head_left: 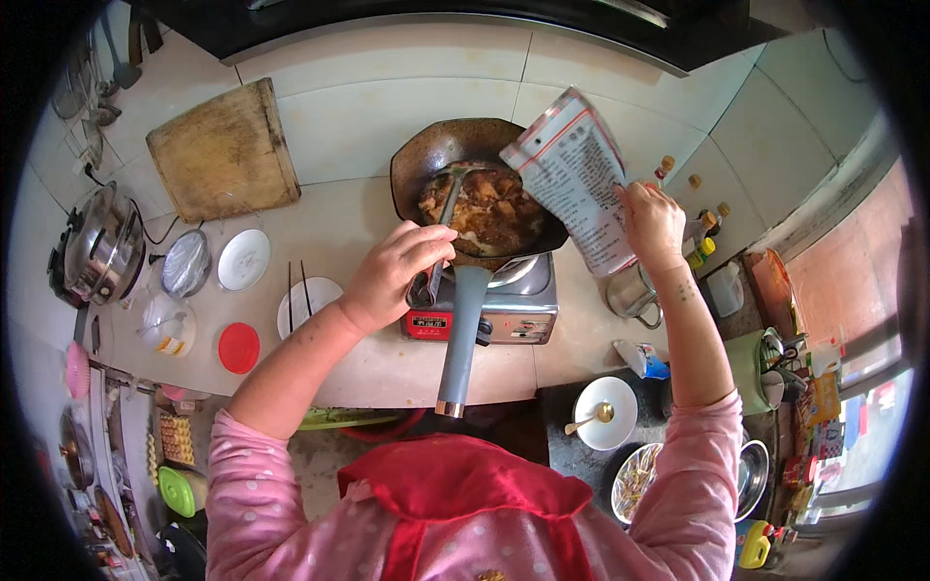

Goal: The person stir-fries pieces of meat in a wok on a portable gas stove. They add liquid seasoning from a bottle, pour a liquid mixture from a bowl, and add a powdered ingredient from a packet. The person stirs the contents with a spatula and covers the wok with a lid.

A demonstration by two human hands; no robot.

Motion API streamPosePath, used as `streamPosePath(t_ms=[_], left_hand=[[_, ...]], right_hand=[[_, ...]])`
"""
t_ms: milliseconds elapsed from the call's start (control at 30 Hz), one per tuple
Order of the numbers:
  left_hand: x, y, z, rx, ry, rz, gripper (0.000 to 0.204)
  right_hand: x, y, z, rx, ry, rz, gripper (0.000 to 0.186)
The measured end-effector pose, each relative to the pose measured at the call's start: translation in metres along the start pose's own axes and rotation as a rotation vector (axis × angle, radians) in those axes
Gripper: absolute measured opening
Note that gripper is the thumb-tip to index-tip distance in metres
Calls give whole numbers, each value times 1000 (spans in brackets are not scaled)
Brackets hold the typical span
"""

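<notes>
A dark wok (pixel 423 147) stands on the small stove (pixel 531 302), its long grey handle (pixel 465 329) pointing back at me. Brown saucy food (pixel 496 208) in chunks lies inside it. My left hand (pixel 392 271) is closed around the dark handle of a spatula (pixel 450 199), whose far end rests in the food. In my right hand (pixel 655 223) I grip a printed white and red plastic packet (pixel 573 179) by its right edge. It is tilted, with one corner over the wok's right rim. I cannot tell whether the packet is cut open.
A wooden cutting board (pixel 225 150) leans on the tiled wall. Left of the stove are a plate with chopsticks (pixel 325 293), a red lid (pixel 238 349) and a steel pot (pixel 105 242). A metal mug (pixel 633 290) and several bottles (pixel 705 232) stand right. A white bowl (pixel 607 426) holds a spoon.
</notes>
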State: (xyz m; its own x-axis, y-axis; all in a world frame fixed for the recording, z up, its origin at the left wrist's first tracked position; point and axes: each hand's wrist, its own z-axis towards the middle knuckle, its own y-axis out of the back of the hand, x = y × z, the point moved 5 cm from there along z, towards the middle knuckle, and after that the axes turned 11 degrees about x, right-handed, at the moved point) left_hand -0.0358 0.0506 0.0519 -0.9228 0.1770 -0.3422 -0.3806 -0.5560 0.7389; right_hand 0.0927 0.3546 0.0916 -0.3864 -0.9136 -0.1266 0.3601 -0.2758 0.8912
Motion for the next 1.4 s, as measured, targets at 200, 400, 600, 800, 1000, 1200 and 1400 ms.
streamPosePath(t_ms=[200, 400, 600, 800, 1000, 1200, 1400], left_hand=[[1, 0, -1, 8, -18, -4, 29], [-1, -2, 0, 12, -35, 1, 29], [-1, -4, -2, 31, -31, 18, 31], [-4, -10, -3, 80, -36, 35, 34], [-10, -14, -3, 133, -8, 54, 37], [-26, -20, 2, 278, -9, 129, 27], [-31, -32, -2, 448, -4, 112, 30]], right_hand=[[-4, -6, 0, -53, 35, 21, 25], [-10, -5, 1, -56, -35, 18, 28], [-13, -3, -1, -61, -142, 99, 26], [-12, -13, -12, -23, -107, 116, 28], [-34, -14, -23, -37, -356, 402, 34], [-63, -48, -53, -347, -582, 1427, 36], [-66, -41, -78, -581, -473, 1947, 40]])
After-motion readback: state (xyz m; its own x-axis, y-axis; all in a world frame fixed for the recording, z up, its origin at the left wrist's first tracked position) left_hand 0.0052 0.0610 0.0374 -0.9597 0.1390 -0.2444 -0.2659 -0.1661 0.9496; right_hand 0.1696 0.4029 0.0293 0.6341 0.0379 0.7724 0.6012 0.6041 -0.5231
